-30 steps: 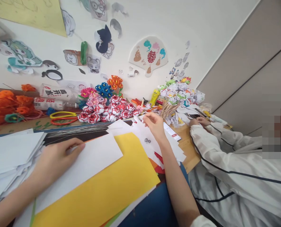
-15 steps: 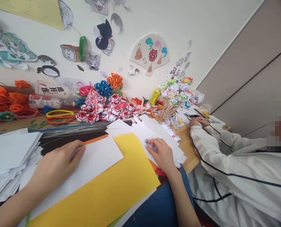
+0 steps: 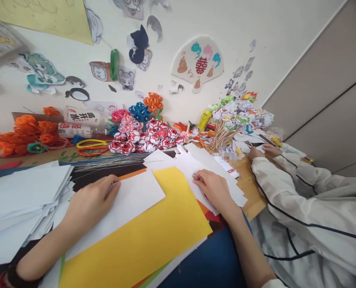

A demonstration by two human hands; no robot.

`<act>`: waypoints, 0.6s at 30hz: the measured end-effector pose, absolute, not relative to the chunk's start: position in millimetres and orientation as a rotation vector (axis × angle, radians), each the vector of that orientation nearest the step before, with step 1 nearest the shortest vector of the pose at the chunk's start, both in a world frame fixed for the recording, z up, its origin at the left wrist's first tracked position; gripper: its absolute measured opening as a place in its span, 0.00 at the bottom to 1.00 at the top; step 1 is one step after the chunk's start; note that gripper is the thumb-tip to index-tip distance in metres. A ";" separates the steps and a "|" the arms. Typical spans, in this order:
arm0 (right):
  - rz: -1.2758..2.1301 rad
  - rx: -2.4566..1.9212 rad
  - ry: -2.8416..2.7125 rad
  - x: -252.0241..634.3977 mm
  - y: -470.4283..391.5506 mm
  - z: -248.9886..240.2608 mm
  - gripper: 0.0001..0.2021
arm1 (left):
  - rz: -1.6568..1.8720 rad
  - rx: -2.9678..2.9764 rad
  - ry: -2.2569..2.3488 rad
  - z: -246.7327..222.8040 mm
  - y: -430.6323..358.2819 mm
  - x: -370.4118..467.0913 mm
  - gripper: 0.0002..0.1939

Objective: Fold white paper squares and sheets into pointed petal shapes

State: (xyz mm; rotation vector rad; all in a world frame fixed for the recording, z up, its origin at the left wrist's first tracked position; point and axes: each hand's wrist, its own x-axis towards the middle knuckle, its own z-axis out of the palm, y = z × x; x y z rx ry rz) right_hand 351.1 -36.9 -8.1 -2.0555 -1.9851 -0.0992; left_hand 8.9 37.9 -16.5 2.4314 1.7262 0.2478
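Note:
My left hand [image 3: 91,202] grips the upper left edge of a white sheet of paper [image 3: 139,192], thumb on top and fingers curled at the edge. The sheet lies over a larger yellow sheet [image 3: 172,216], with orange and green sheets showing at the borders below. To the right, my right hand [image 3: 214,188] pinches a small shiny silver ball-like piece [image 3: 194,176], partly hidden by the fingertips. This hand is just above a spread of white papers [image 3: 190,162].
A stack of white paper [image 3: 25,192] lies at the left beside thin wires [image 3: 112,162]. Red-and-white paper flowers [image 3: 154,136], pipe-cleaner flowers [image 3: 139,112] and bottles [image 3: 79,130] line the wall. At right, another person's hands [image 3: 257,153] hold white paper near a stick-stemmed bouquet [image 3: 226,134].
My right fingers have closed around the small silver piece, which was showing beside the fingertips before. My left hand stays on the white sheet. The view has shifted slightly, moving the scene rightward.

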 end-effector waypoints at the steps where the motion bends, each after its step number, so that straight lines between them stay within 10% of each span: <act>1: -0.116 -2.068 -2.004 351.3 -36.1 -6.2 0.04 | 0.249 2.432 1.720 -16.6 37.8 8.7 0.18; 18: -0.059 -1.872 -1.670 359.8 -54.0 -19.7 0.11 | 0.291 3.001 1.696 -5.8 25.6 16.1 0.20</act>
